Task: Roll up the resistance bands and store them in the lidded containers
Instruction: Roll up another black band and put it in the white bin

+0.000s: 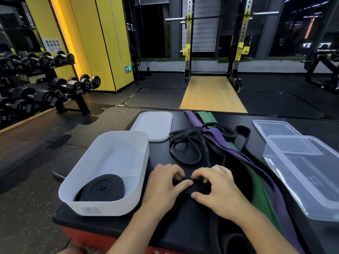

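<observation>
from your head view, your left hand and right hand both pinch a half-rolled black band on the desk, fingers curled round it. a coiled band lies in the white container to your left. a purple band and a green band lie loose near the clear container.

Both hands pinch black band; rolled band in white container.
</observation>
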`<state>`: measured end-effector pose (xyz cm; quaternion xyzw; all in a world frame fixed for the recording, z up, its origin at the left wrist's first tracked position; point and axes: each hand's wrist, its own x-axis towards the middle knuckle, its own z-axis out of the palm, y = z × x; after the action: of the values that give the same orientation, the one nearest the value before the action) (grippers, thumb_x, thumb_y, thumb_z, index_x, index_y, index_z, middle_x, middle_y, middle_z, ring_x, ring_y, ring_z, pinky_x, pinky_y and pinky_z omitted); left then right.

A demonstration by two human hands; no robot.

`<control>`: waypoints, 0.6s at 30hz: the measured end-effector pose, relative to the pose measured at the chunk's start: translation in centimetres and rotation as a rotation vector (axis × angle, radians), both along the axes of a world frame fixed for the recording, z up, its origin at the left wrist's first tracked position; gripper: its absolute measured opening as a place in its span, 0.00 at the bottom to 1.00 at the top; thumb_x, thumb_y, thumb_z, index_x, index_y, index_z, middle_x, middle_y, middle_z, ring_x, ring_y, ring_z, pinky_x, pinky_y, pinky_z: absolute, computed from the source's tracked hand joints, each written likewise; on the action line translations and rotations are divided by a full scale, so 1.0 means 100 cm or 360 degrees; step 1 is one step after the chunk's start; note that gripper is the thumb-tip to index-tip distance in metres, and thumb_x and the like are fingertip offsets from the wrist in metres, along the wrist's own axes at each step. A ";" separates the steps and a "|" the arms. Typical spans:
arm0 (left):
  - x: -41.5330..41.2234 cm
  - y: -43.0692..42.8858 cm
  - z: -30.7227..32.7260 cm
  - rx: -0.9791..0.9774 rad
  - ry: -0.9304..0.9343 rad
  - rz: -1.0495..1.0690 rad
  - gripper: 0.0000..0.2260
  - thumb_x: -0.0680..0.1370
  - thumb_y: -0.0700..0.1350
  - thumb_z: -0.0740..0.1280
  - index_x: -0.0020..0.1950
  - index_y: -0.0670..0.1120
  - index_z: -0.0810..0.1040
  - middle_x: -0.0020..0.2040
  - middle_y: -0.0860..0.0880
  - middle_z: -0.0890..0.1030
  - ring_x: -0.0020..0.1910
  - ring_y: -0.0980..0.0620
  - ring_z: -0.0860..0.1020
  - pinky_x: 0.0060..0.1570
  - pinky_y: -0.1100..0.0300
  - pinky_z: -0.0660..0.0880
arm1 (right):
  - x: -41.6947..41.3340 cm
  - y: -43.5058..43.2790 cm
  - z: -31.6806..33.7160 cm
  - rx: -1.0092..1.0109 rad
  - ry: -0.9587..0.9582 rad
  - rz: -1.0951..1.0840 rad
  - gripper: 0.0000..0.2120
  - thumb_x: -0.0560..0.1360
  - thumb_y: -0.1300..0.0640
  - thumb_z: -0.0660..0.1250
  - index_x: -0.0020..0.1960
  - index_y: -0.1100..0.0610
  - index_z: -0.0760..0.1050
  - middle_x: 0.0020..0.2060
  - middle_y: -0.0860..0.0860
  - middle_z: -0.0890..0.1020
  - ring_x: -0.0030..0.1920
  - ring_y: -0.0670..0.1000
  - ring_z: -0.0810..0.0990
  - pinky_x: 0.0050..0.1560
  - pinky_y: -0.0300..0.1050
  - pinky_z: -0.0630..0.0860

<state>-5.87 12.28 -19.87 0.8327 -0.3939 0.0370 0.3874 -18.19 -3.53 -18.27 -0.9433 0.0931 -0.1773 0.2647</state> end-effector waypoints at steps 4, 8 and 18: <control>-0.002 0.001 0.002 0.0028 0.0105 -0.0084 0.08 0.75 0.59 0.75 0.50 0.59 0.83 0.45 0.62 0.81 0.52 0.62 0.74 0.49 0.68 0.69 | 0.004 0.000 -0.005 -0.0049 -0.0008 0.0025 0.22 0.64 0.30 0.67 0.54 0.37 0.74 0.44 0.36 0.75 0.55 0.37 0.71 0.74 0.39 0.49; 0.000 0.001 0.002 0.0019 0.0174 -0.0132 0.10 0.73 0.59 0.77 0.52 0.60 0.84 0.46 0.62 0.81 0.53 0.62 0.74 0.52 0.67 0.70 | 0.006 0.001 -0.005 -0.0049 0.0000 -0.0008 0.24 0.62 0.28 0.68 0.54 0.36 0.74 0.44 0.38 0.75 0.56 0.38 0.71 0.72 0.36 0.46; 0.002 0.000 0.002 -0.0038 0.0324 -0.0174 0.10 0.71 0.56 0.79 0.48 0.59 0.82 0.46 0.62 0.82 0.50 0.60 0.78 0.52 0.62 0.74 | -0.001 -0.018 -0.005 0.0255 0.0257 0.0323 0.34 0.76 0.63 0.70 0.69 0.30 0.65 0.68 0.27 0.72 0.74 0.30 0.60 0.80 0.42 0.41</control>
<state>-5.64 12.27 -19.63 0.8048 -0.3968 -0.0644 0.4367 -18.25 -5.33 -18.82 -0.9350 0.0321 -0.0651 0.3472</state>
